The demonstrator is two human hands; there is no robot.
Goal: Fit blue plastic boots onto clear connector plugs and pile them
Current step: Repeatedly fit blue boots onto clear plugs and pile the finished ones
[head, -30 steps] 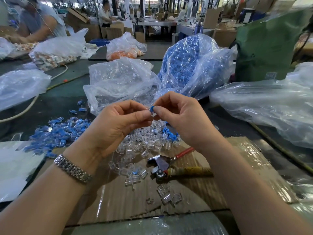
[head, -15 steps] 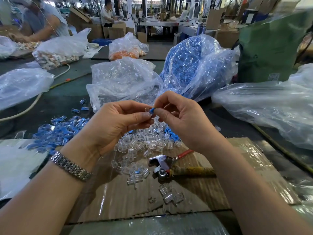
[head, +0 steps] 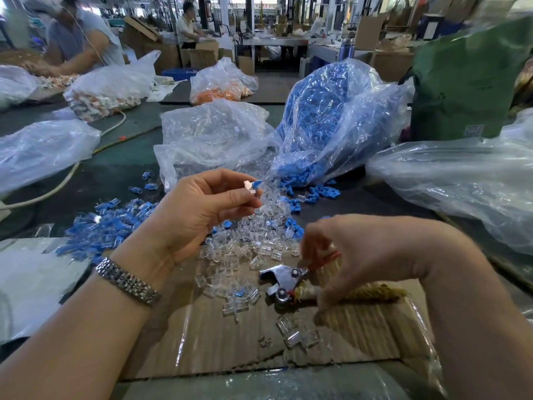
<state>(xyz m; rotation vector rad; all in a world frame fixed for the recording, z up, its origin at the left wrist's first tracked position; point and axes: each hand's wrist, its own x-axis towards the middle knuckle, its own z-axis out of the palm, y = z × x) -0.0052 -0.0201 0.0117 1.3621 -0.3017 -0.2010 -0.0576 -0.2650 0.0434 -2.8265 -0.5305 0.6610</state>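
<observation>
there is only one view, so nothing is being shared between cameras. the head camera is sitting above the forearms, looking forward and down across the counter (head: 121, 174). it is looking from close range: the left hand (head: 202, 209) and right hand (head: 372, 252) are filling the lower middle of the frame. the wide lens is bending the edges and also taking in the bags further back and the workshop beyond, where other people are sitting at far benches.
</observation>
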